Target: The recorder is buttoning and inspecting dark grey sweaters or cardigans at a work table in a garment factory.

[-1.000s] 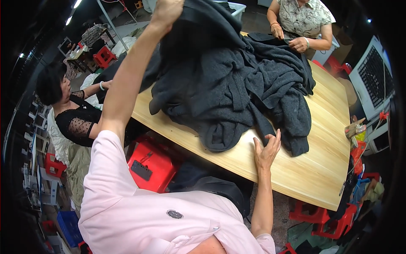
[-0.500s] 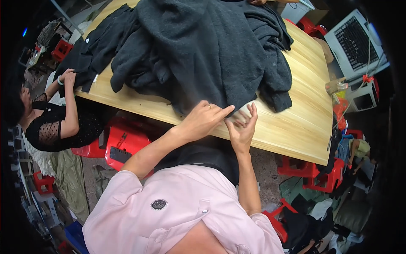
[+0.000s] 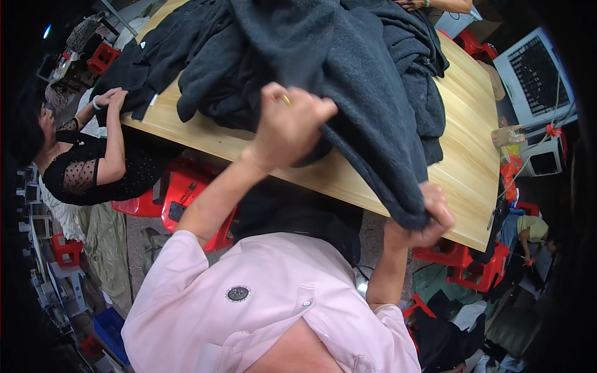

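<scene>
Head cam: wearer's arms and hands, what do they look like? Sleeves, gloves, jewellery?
Short pale pink shirt sleeves end above the elbows, so both forearms are bare. No gloves. The left hand wears a gold ring on one of its fingers. The right hand shows no jewellery.

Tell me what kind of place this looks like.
Probably a garment workshop or clothing sorting room. Dark grey garments are heaped on a long wooden table, another person handles clothes at its far side, and more fabric lies piled on the floor among red plastic stools.
</scene>
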Motion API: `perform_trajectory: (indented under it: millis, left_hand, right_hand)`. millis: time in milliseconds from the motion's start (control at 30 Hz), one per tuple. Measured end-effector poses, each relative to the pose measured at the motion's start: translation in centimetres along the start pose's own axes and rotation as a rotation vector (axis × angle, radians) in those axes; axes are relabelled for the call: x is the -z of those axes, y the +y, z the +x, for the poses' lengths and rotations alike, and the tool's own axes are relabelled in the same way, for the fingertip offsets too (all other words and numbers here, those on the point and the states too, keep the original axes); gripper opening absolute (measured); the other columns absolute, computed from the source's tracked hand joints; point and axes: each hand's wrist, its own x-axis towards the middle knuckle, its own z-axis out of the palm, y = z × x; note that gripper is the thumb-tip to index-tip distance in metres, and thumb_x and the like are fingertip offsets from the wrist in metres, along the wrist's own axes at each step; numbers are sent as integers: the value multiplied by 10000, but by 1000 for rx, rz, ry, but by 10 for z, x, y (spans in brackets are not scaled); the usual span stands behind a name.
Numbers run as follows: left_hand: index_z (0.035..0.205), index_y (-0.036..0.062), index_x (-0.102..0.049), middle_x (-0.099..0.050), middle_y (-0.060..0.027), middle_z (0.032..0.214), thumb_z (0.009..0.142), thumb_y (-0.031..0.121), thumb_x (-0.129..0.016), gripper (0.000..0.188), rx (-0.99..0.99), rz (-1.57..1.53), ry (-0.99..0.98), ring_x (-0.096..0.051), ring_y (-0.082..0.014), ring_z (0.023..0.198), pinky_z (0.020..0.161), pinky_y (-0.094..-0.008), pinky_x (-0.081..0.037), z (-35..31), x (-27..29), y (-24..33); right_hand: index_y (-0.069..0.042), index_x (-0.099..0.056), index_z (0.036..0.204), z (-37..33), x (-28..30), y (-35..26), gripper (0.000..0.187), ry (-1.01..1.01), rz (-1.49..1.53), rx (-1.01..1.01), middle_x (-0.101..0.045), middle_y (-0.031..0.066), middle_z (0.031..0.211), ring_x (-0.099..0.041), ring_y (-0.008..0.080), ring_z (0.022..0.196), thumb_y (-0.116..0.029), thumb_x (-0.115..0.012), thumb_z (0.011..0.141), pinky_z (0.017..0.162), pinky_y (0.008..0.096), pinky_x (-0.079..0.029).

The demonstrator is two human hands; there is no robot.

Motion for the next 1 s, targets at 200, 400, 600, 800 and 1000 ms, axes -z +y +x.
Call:
perform_trajectory:
  millis: [200,400,600,800,1000]
  left_hand:
    - [1121,158,-781,-743,-3,1007,875,213,-789,252,145,94,357,-665,-228,976,972,-385,-373,60,12,-86]
    - [1094,-7,-737,-736,8,974,1029,161,-696,184,298,-391,597,-681,-93,920,868,-279,-563,106,50,-139]
    - [900,62,-623,-589,61,791,1094,129,-627,205,89,-341,653,-511,-36,740,649,-246,-424,193,105,-113]
    - [1059,28,-746,-784,-72,951,903,124,-789,188,-304,219,570,-763,-188,868,841,-309,-595,143,155,-135]
    - [1116,69,-721,-745,-79,958,979,609,-701,557,-101,99,124,-702,-282,867,979,-471,-442,-13,92,-71]
  right_hand:
    - [-14,-547,1136,57,80,-39,498,219,-378,251,-581,74,805,-551,196,640,-133,-948,865,608,338,-389]
    - [-11,-650,1018,63,115,49,221,-60,-738,-366,-688,104,980,-663,248,958,84,-774,862,908,358,-522]
    - [-51,-506,890,16,139,106,267,24,-454,-504,-511,5,873,-520,123,865,37,-752,949,833,277,-459]
    - [-32,-581,1094,56,155,47,288,281,-65,-233,-668,111,1118,-678,200,1054,-101,-831,968,1018,378,-577]
    - [-90,-481,985,2,197,71,264,237,-50,-360,-703,186,1274,-684,234,1156,-99,-741,1026,1086,412,-541]
